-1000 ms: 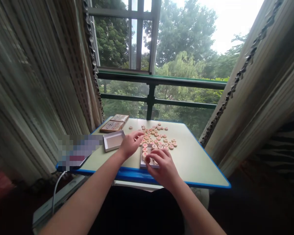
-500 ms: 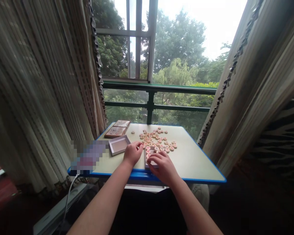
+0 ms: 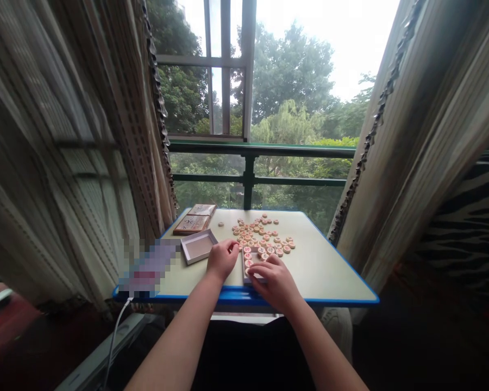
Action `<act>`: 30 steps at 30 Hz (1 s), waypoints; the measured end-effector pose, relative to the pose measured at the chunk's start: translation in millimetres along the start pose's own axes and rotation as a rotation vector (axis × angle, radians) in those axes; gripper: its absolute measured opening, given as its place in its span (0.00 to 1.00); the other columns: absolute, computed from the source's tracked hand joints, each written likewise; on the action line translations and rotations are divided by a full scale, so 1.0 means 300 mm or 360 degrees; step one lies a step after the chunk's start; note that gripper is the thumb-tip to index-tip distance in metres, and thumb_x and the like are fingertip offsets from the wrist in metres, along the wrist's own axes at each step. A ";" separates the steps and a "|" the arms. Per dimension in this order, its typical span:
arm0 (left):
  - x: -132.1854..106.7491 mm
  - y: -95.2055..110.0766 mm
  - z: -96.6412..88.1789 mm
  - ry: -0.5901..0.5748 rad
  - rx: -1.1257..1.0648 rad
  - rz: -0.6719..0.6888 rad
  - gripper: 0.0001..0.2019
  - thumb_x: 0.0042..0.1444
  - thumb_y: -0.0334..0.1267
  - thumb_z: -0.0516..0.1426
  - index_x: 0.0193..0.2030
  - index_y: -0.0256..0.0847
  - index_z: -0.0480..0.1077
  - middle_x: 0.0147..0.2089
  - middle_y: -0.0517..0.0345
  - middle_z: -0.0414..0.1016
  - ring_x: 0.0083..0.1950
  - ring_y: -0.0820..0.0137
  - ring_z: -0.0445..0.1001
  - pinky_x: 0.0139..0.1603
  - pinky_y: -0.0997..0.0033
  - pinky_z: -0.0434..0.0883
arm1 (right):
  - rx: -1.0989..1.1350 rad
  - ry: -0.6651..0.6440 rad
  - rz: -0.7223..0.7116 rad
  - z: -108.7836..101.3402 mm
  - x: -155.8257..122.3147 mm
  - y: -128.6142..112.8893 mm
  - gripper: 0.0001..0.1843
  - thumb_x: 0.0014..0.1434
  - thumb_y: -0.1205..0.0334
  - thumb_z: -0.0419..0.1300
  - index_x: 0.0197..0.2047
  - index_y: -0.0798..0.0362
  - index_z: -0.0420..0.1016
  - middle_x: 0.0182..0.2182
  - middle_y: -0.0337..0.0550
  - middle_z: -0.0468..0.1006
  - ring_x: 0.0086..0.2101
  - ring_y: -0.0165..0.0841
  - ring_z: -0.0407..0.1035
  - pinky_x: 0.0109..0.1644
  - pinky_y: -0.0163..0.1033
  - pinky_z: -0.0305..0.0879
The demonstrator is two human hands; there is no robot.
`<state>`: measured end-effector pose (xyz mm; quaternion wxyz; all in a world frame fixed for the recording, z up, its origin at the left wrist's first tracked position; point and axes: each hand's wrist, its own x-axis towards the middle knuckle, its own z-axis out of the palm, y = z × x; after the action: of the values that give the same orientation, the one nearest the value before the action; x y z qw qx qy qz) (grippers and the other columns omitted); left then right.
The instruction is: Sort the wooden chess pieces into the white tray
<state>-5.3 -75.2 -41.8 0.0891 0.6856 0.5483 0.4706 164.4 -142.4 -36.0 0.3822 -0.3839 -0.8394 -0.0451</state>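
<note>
My right hand (image 3: 276,281) reaches into a shallow box (image 3: 245,278) at the table's near side. Its thumb and fingers close on a round Chinese chess piece (image 3: 248,270) at the lower end of a column of red-marked pieces along the box's left wall. The palm and fingers hide much of the box. To the left of the box, my left hand (image 3: 223,259) is closed, fingertips pinched together beside the loose pieces. Whether a piece is between them cannot be made out. Several Chinese chess pieces (image 3: 250,228) lie scattered beyond both hands.
A box lid (image 3: 198,246) lies hollow side up left of my left hand. Behind it rests a flat wooden case (image 3: 192,221). A blurred-out object with a white cable (image 3: 116,323) is at the table's left edge. Curtains flank the window railing (image 3: 264,147).
The view has shifted slightly. My right fingers have uncovered a bit more of the column, with a piece now showing at their tips. My left hand stays almost in place, curled.
</note>
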 end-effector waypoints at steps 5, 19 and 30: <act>0.001 0.001 0.002 -0.0005 -0.0021 -0.0009 0.09 0.53 0.35 0.53 0.32 0.39 0.76 0.30 0.57 0.78 0.31 0.71 0.73 0.36 0.73 0.67 | -0.0012 -0.0004 0.0025 -0.003 -0.003 0.001 0.05 0.54 0.64 0.59 0.33 0.49 0.77 0.34 0.39 0.80 0.31 0.34 0.64 0.43 0.42 0.60; -0.001 0.002 -0.002 0.0001 -0.0051 -0.0026 0.10 0.53 0.35 0.52 0.32 0.39 0.76 0.31 0.56 0.78 0.31 0.71 0.73 0.37 0.72 0.68 | -0.0089 -0.0066 0.0038 -0.003 -0.015 0.000 0.07 0.57 0.64 0.57 0.30 0.49 0.76 0.33 0.39 0.79 0.33 0.34 0.63 0.42 0.42 0.60; 0.001 0.002 0.000 -0.0011 -0.0066 -0.0072 0.11 0.53 0.36 0.52 0.33 0.39 0.76 0.31 0.55 0.78 0.32 0.69 0.74 0.38 0.71 0.69 | -0.0028 -0.0128 0.0014 -0.022 -0.012 -0.017 0.08 0.56 0.64 0.56 0.33 0.47 0.77 0.31 0.40 0.79 0.33 0.35 0.64 0.41 0.43 0.61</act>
<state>-5.0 -75.1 -41.4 0.1158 0.6726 0.5534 0.4775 166.4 -150.8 -32.7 0.3449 -0.3925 -0.8519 -0.0353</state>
